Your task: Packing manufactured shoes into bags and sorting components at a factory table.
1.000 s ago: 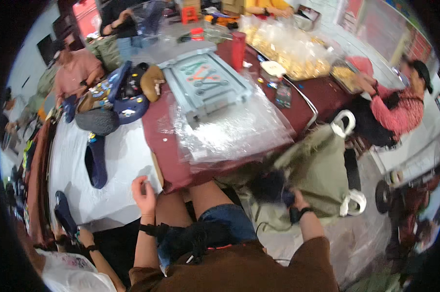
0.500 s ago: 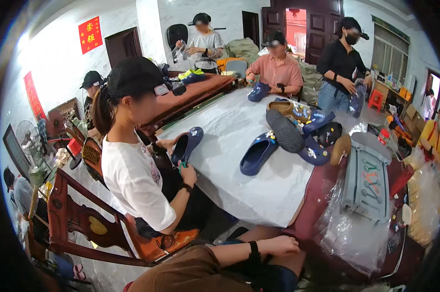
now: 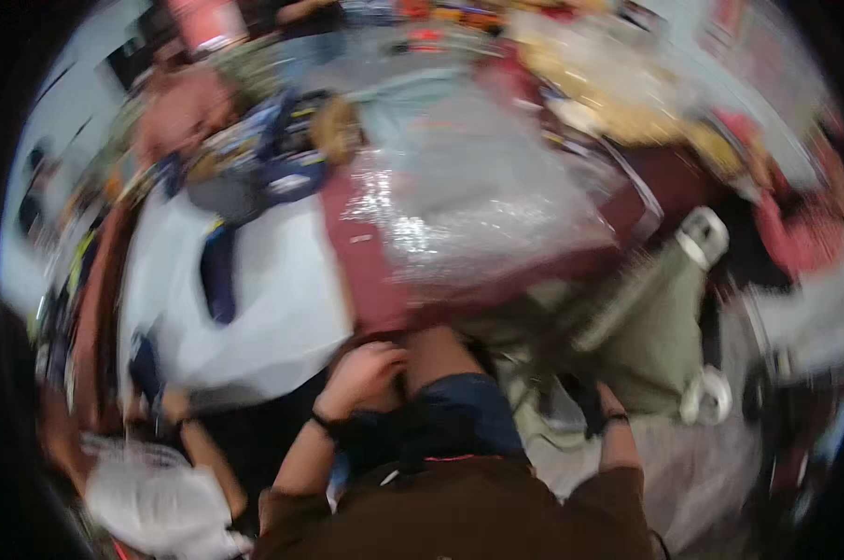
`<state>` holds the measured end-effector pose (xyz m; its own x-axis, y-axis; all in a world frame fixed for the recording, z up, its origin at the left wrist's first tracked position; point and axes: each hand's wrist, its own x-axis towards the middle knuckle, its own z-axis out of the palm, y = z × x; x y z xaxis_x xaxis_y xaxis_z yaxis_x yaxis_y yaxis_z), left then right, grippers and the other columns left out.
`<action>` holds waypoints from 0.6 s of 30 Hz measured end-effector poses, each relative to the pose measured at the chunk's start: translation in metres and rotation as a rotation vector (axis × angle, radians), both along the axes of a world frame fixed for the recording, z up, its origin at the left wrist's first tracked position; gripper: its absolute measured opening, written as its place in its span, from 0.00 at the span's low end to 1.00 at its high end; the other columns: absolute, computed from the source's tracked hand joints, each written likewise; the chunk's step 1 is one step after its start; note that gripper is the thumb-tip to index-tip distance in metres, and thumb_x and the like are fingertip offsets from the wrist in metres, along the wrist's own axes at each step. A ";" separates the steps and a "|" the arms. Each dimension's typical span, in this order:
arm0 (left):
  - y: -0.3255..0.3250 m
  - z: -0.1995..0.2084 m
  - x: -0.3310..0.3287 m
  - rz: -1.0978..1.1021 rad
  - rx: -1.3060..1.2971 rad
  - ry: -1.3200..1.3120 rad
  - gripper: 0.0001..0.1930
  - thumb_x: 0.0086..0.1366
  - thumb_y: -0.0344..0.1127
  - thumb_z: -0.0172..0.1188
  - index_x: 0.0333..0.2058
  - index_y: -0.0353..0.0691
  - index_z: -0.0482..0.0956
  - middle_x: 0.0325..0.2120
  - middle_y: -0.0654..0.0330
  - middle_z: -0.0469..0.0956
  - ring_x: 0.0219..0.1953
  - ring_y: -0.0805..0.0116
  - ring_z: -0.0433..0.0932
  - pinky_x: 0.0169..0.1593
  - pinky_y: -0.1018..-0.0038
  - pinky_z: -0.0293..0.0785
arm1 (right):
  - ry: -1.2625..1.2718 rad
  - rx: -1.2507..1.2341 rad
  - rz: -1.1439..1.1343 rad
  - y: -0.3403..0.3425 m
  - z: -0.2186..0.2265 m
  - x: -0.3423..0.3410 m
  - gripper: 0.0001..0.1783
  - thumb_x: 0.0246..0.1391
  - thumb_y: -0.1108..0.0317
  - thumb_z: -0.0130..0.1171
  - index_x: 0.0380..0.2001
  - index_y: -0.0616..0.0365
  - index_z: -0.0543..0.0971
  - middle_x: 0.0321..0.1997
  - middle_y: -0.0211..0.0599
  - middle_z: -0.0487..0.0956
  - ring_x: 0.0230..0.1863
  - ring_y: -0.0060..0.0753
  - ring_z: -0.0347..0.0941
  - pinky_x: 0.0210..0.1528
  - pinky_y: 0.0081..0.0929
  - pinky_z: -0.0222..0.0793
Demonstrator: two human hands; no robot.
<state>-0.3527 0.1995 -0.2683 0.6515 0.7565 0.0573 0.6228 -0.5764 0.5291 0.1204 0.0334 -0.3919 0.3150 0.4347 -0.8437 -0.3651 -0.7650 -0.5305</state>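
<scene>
Down at the lower middle, the left hand (image 3: 364, 375) rests with its fingers curled loosely inward, knuckles up, against the near edge of the dark red table (image 3: 370, 280) and just above the person's bare knee (image 3: 436, 347); through the motion blur I cannot tell whether the fingers close on anything. A dark band circles that wrist. The right hand (image 3: 597, 403) hangs low on the other side of the lap, beside a dark shoe (image 3: 585, 397), and it is mostly hidden, so its grip cannot be read either; a dark band sits at its wrist too.

Just beyond the left hand, on the red table, lies a crumpled sheet of clear plastic (image 3: 478, 219) that glints with light, with a pale grey-blue flat piece under its far part. To the left of that hand a white cloth (image 3: 272, 289) covers the adjoining table, and 1 dark blue slipper (image 3: 218, 275) lies on it. Farther off sits a heap of dark blue and grey footwear (image 3: 263, 168). To the right of the right hand stands an olive-green bag (image 3: 660, 327) with white ring handles. At the lower left, another person's arm (image 3: 198, 448) and white shirt show, apparently seated close by.
</scene>
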 end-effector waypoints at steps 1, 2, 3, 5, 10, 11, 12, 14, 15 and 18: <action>0.010 -0.011 0.011 -0.091 0.104 -0.047 0.10 0.61 0.32 0.59 0.41 0.39 0.82 0.36 0.51 0.80 0.41 0.48 0.79 0.45 0.59 0.76 | -0.324 0.148 0.352 -0.047 -0.093 0.075 0.39 0.59 0.36 0.51 0.63 0.53 0.71 0.63 0.38 0.73 0.59 0.42 0.67 0.63 0.43 0.60; 0.017 -0.012 0.017 -0.115 0.037 -0.017 0.10 0.61 0.31 0.60 0.41 0.38 0.81 0.37 0.51 0.80 0.40 0.48 0.79 0.45 0.60 0.76 | 0.066 -0.019 -0.186 -0.039 -0.117 0.086 0.34 0.59 0.48 0.55 0.62 0.59 0.69 0.64 0.39 0.70 0.65 0.40 0.63 0.65 0.32 0.59; 0.013 0.000 0.017 -0.056 -0.035 0.005 0.10 0.61 0.32 0.60 0.41 0.40 0.82 0.37 0.53 0.80 0.44 0.51 0.79 0.46 0.61 0.77 | 0.100 -0.040 -0.226 -0.021 -0.106 0.072 0.34 0.59 0.48 0.55 0.62 0.59 0.69 0.64 0.39 0.70 0.65 0.40 0.63 0.65 0.32 0.59; 0.016 0.007 0.043 -0.077 -0.144 0.038 0.11 0.60 0.32 0.60 0.42 0.40 0.82 0.38 0.53 0.80 0.44 0.51 0.79 0.46 0.61 0.77 | 0.025 -0.305 0.016 -0.023 -0.064 0.079 0.27 0.58 0.55 0.56 0.56 0.57 0.74 0.58 0.38 0.74 0.59 0.37 0.69 0.58 0.27 0.65; 0.018 -0.014 0.125 -0.245 -0.441 0.079 0.25 0.61 0.43 0.64 0.54 0.37 0.75 0.46 0.47 0.77 0.47 0.51 0.79 0.50 0.63 0.76 | 0.346 0.110 0.111 -0.081 -0.084 0.099 0.08 0.57 0.58 0.57 0.35 0.46 0.81 0.37 0.25 0.80 0.36 0.23 0.76 0.39 0.25 0.72; 0.014 -0.021 0.160 -0.292 -0.551 0.055 0.32 0.62 0.48 0.65 0.60 0.36 0.70 0.50 0.44 0.76 0.48 0.53 0.79 0.53 0.64 0.75 | 0.335 0.080 0.100 -0.113 -0.098 0.123 0.08 0.57 0.57 0.58 0.35 0.46 0.81 0.37 0.24 0.80 0.36 0.22 0.76 0.39 0.26 0.72; 0.010 -0.031 0.172 -0.261 -0.593 0.051 0.39 0.61 0.53 0.65 0.63 0.33 0.65 0.54 0.40 0.72 0.53 0.51 0.77 0.56 0.63 0.73 | 0.349 0.086 0.119 -0.102 -0.082 0.114 0.08 0.57 0.57 0.58 0.35 0.46 0.81 0.37 0.24 0.80 0.36 0.22 0.76 0.39 0.26 0.72; 0.008 -0.076 0.188 -0.224 -0.546 0.076 0.50 0.60 0.60 0.64 0.68 0.29 0.52 0.60 0.34 0.65 0.59 0.47 0.72 0.60 0.63 0.70 | 0.295 0.016 0.260 -0.058 0.016 0.076 0.10 0.57 0.55 0.58 0.36 0.46 0.81 0.37 0.23 0.80 0.38 0.20 0.76 0.40 0.28 0.73; 0.005 -0.103 0.209 -0.273 -0.467 0.107 0.55 0.60 0.63 0.63 0.69 0.28 0.46 0.62 0.32 0.63 0.61 0.45 0.70 0.61 0.62 0.69 | 0.280 0.017 0.248 -0.061 0.031 0.073 0.10 0.57 0.55 0.58 0.36 0.46 0.81 0.37 0.23 0.80 0.38 0.20 0.76 0.40 0.28 0.73; -0.020 -0.120 0.271 -0.192 -0.659 0.247 0.63 0.57 0.63 0.67 0.70 0.27 0.33 0.62 0.33 0.63 0.62 0.48 0.69 0.63 0.63 0.66 | 0.229 0.081 0.346 -0.078 0.031 0.070 0.13 0.58 0.52 0.56 0.39 0.45 0.82 0.39 0.18 0.80 0.33 0.15 0.75 0.38 0.18 0.71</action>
<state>-0.0820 0.1797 -0.3886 0.7113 0.4542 -0.5365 0.6887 -0.2977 0.6611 0.1901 -0.0442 -0.3608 -0.0528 0.5500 -0.8335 -0.2091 -0.8223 -0.5293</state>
